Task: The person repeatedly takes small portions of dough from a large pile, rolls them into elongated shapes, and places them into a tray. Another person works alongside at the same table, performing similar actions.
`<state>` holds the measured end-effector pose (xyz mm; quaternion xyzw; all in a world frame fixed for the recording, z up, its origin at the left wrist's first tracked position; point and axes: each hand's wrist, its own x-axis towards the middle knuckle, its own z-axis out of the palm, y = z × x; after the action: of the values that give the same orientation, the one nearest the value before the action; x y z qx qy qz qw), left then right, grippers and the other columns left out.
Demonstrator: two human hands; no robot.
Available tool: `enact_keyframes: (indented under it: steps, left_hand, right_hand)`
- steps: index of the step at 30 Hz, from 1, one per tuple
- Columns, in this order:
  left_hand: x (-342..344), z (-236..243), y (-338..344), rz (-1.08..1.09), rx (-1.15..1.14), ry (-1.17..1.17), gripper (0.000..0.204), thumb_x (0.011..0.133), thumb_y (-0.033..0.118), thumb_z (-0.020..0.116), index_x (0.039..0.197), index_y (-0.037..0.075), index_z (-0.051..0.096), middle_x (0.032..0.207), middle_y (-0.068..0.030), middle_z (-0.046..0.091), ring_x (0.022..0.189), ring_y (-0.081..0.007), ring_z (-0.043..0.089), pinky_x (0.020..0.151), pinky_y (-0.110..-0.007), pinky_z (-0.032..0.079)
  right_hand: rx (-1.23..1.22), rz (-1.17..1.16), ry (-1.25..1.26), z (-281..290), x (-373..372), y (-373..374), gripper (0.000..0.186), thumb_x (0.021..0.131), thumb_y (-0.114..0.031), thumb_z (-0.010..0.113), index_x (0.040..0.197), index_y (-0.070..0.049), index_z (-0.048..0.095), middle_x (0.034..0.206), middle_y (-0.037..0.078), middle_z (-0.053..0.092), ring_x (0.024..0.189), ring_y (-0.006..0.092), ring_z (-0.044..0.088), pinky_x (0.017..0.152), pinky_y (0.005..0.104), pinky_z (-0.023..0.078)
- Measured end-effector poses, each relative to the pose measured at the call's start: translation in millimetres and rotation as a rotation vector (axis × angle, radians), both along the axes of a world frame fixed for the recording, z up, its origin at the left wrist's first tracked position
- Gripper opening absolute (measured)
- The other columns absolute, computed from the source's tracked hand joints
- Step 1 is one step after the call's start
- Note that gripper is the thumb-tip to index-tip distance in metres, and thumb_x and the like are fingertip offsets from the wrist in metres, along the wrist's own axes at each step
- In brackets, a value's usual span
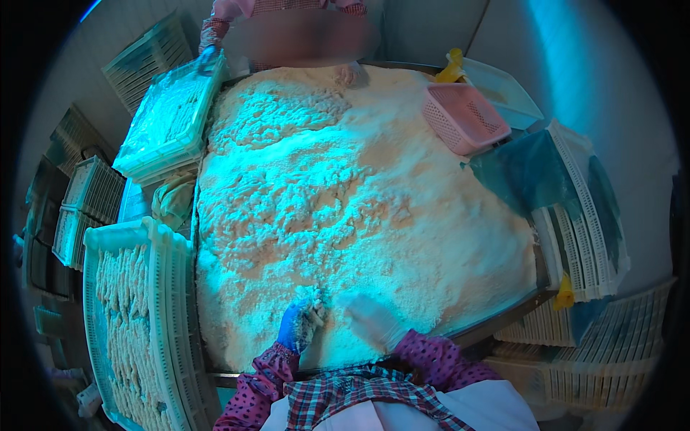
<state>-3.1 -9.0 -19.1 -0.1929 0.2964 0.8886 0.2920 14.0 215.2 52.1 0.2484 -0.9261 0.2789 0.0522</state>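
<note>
- Head view, work surface: a wide table with a raised metal rim (519,312) carries a deep bed of pale, crumbly material (445,230), loose and lumpy toward the left, smoother toward the right.
- Left hand (295,327): blue-gloved, at the near edge of the bed, fingers caked with crumbs. Whether it grips a piece or is only coated cannot be told.
- Right hand (375,321): pale-gloved, blurred, just beside the left; it appears open and flat over the bed.
- Technique: keep the right palm flat and press evenly; avoid digging in.
- Shake caked crumbs off the left fingers regularly, since build-up would probably dull the grip.
- Break lumps between the fingers for an even covering.
- Work inside the rim to limit spillage.
- Left side: coated strips (126,323) lie in the top tray (115,234) of a stack. Keep sleeves clear of them.
- Far side: a co-worker's bare-looking hand (348,75) rests at the bed; leave that zone free.
</note>
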Motion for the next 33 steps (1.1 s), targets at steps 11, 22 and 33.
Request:
enact_keyframes:
  steps: [11,22,33]
  left_hand:
    - [9,35,32,0.058,0.514,0.042,0.049,0.098,0.039,0.038,0.136,0.008,0.038,0.133,-0.0104,0.044,0.113,-0.0253,0.048,0.097,-0.04,0.041]
    - [9,13,29,-0.064,0.068,0.397,0.043,0.096,0.022,0.042,0.136,0.008,0.036,0.128,-0.0087,0.05,0.105,-0.0203,0.055,0.085,-0.032,0.048]
    - [7,10,5,0.255,0.376,0.0,0.052,0.094,0.045,0.043,0.127,0.004,0.044,0.118,-0.0173,0.052,0.103,-0.0307,0.052,0.085,-0.044,0.048]
  right_hand:
    - [-0.855,-0.282,-0.641,29,-2,-41,0.043,0.093,-0.023,0.054,0.128,0.001,0.048,0.122,0.011,0.055,0.104,0.0174,0.055,0.085,0.031,0.046]
    - [-0.069,-0.224,-0.004,-31,-6,-85,0.054,0.09,-0.034,0.046,0.138,-0.011,0.039,0.139,0.019,0.039,0.134,0.0352,0.025,0.109,0.0516,0.016]
    - [-0.265,-0.328,-0.201,7,-26,-8,0.051,0.086,-0.028,0.056,0.128,-0.003,0.044,0.125,0.021,0.044,0.119,0.0351,0.039,0.098,0.044,0.032]
